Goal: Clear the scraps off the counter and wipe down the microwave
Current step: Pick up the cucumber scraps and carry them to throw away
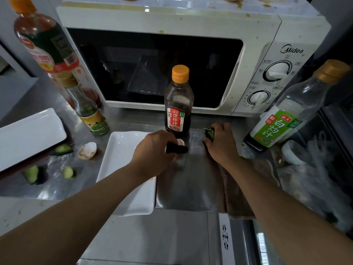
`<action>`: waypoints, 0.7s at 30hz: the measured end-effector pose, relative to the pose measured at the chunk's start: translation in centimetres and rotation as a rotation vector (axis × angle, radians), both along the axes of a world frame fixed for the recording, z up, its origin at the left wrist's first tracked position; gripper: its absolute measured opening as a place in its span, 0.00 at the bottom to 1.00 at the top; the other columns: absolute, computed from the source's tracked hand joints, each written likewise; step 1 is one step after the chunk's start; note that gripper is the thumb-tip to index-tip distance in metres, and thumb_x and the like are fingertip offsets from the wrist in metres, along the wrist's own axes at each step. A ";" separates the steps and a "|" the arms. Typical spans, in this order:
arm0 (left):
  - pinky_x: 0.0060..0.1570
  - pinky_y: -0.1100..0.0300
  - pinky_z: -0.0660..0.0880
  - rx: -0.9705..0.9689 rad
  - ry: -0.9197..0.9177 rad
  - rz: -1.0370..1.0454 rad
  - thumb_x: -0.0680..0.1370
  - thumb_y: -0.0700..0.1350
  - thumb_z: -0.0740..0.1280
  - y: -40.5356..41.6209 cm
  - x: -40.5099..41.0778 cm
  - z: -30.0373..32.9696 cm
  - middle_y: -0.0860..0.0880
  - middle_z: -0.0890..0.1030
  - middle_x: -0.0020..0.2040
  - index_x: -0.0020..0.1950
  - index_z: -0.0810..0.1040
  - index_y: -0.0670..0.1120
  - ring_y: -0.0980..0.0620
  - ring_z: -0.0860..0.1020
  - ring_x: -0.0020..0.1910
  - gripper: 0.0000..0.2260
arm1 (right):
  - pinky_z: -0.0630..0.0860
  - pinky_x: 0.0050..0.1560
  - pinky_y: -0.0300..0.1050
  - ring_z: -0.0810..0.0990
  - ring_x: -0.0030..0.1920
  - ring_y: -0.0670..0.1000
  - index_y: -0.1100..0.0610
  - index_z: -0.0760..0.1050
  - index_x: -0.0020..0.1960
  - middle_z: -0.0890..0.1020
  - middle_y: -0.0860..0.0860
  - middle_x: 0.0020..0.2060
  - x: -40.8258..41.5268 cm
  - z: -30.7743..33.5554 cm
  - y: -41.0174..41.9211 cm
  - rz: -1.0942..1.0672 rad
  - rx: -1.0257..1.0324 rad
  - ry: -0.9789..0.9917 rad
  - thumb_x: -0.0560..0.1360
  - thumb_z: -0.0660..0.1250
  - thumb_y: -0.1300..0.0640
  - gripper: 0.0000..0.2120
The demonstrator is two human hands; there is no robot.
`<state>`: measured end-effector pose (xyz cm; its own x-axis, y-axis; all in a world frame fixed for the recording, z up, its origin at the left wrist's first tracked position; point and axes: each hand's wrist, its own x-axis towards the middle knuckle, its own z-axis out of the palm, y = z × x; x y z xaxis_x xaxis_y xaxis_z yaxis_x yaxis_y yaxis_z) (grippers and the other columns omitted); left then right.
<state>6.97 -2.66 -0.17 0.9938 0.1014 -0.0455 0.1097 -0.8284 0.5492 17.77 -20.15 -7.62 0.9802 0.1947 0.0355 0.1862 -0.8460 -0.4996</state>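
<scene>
A white microwave (191, 22) with food spatter on its top and front stands at the back of the steel counter (191, 188). My left hand (152, 152) is closed on a dark scrap (176, 149) beside a piece of eggshell, just over the right edge of a white rectangular plate (122, 169). My right hand (221, 142) is closed on green vegetable scraps (209, 132) in front of the microwave. More scraps lie at the left: a broken eggshell (87, 148) and cucumber pieces (68, 172), (32, 174), (63, 149). A brown cloth (236, 197) lies under my right forearm.
A dark sauce bottle (178, 104) stands between my hands, against the microwave door. A small green-labelled bottle (89, 111) and a tall red-labelled bottle (44, 43) stand at the left; a clear bottle (286, 115) leans at the right. A second white plate (28, 136) sits far left, and plastic bags (315, 169) at the right.
</scene>
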 end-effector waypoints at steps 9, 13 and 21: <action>0.49 0.53 0.77 -0.007 0.003 0.003 0.73 0.42 0.70 -0.1 -0.2 0.2 0.48 0.80 0.51 0.52 0.80 0.46 0.48 0.78 0.48 0.09 | 0.65 0.53 0.41 0.70 0.59 0.56 0.59 0.70 0.61 0.69 0.56 0.59 0.1 0.0 0.0 0.019 0.008 -0.016 0.75 0.66 0.62 0.15; 0.48 0.54 0.76 0.002 0.002 0.005 0.73 0.42 0.70 0.0 -0.5 0.3 0.47 0.80 0.50 0.52 0.79 0.46 0.47 0.77 0.48 0.09 | 0.65 0.53 0.40 0.71 0.58 0.54 0.59 0.71 0.61 0.73 0.57 0.58 0.0 0.5 -0.2 0.003 0.075 -0.003 0.75 0.65 0.65 0.15; 0.49 0.51 0.76 0.012 0.015 0.033 0.74 0.42 0.70 0.6 -1.4 1.1 0.47 0.81 0.48 0.51 0.80 0.46 0.47 0.78 0.47 0.07 | 0.66 0.47 0.37 0.73 0.50 0.49 0.59 0.71 0.61 0.78 0.57 0.55 -1.1 2.8 -0.5 0.030 0.129 0.037 0.75 0.62 0.68 0.16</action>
<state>5.52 -2.08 0.89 0.9891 0.1348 -0.0586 0.1450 -0.8310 0.5371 16.67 -20.60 -4.84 0.9751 0.2204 0.0257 0.1898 -0.7687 -0.6109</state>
